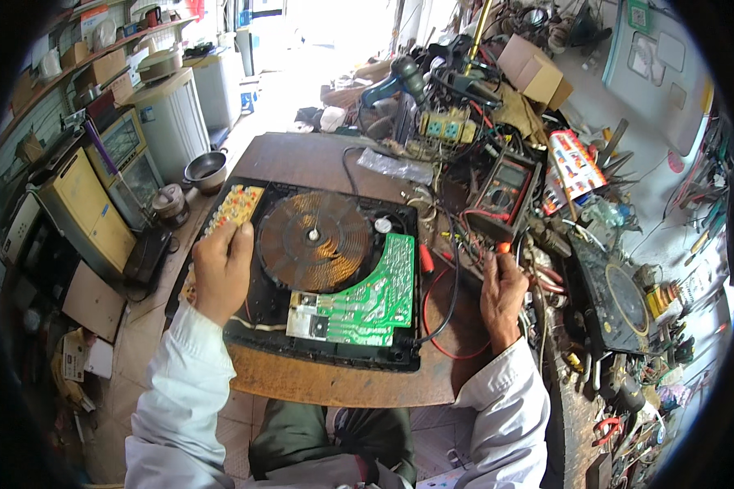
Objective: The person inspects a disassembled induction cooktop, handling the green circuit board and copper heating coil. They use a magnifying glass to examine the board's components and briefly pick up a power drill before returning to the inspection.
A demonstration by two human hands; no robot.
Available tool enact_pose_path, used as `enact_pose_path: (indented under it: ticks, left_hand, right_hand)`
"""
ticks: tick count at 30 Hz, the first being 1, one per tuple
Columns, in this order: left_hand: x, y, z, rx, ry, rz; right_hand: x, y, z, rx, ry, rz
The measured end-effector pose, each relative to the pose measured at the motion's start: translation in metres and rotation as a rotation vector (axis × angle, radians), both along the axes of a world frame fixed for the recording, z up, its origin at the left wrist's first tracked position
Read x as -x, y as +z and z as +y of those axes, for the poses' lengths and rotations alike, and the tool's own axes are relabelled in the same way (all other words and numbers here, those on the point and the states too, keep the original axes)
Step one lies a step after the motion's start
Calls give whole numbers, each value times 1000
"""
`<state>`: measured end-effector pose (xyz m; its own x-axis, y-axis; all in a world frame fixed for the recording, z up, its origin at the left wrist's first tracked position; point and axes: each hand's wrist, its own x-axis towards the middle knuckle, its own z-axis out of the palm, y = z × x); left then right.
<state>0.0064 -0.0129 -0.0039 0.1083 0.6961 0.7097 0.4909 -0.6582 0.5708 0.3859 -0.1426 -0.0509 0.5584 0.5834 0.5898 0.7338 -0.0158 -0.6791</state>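
Observation:
An opened induction cooker lies on the table, its black base (pixel 359 356) holding a round copper coil (pixel 289 244), a green circuit board (pixel 375 285) and a yellowish control board (pixel 238 205). My left hand (pixel 227 273) is closed in a fist over the cooker's left side, beside the control board; whatever it may hold is hidden. Right of the cooker, my right hand (pixel 504 297) is closed around a thing with an orange end (pixel 504 247), its kind mostly covered by my fingers. Near the base's right edge lies a red probe (pixel 426 258). A multimeter (pixel 504 191) sits beyond my right hand.
Red and black leads (pixel 426 314) curve between the cooker and my right hand. Tools, wires and parts crowd the bench at right, with a black cooktop panel (pixel 620 293) among them. A clear plastic bag (pixel 395 165) lies behind the cooker. Pots (pixel 206 171) and cabinets stand at left.

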Motion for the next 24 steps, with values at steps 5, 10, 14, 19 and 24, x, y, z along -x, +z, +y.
enact_pose_path:
  ticks: [5,10,14,19,24]
  left_hand:
    - [-9,7,-10,83,-20,11]
    - [-8,9,-16,-9,-52,133]
    - [-8,11,-21,-8,-64,141]
    - [-9,14,-25,26,-86,151]
    - [-10,15,-21,21,-129,167]
  right_hand:
    - [10,25,-4,-86,57,-42]
    - [1,108,20,-12,68,-251]
    - [-18,152,75,36,44,-365]
    - [-51,116,164,429,161,-498]
    - [-62,54,214,689,175,-452]
